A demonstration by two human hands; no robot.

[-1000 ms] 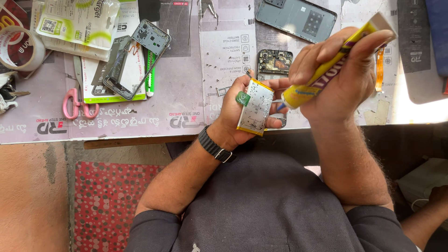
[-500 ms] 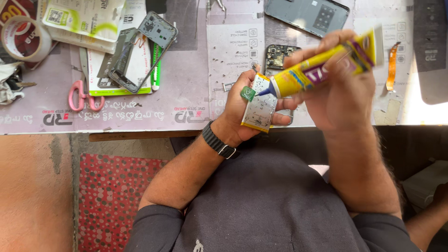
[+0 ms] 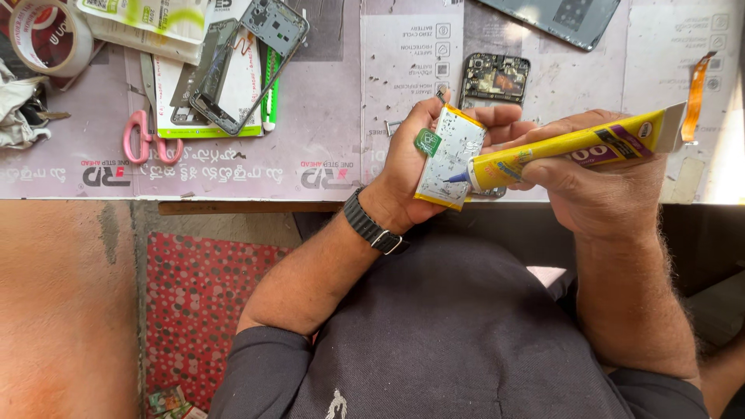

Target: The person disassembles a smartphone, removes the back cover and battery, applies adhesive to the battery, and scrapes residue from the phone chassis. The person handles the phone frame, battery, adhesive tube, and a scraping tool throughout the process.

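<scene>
My left hand (image 3: 411, 159) holds a flat silver phone battery (image 3: 450, 157) with yellow edges and a green tab, tilted upright over the table's near edge. My right hand (image 3: 594, 182) grips a yellow glue tube (image 3: 578, 147), lying nearly level, its blue nozzle tip touching the battery's face. A black watch sits on my left wrist. Behind the battery lies an opened phone body (image 3: 494, 77) with its circuit board showing.
On the grey work mat (image 3: 326, 140) lie pink-handled scissors (image 3: 143, 136), a phone frame (image 3: 244, 58) on a green-edged packet, a tape roll (image 3: 46, 35), a grey phone back cover (image 3: 559, 15) and an orange flex cable (image 3: 694, 93). A red dotted mat (image 3: 194, 310) covers the floor.
The glue tube has tipped down from slanting upward to nearly level, and its nozzle has moved down the battery's face. The view has shifted slightly.
</scene>
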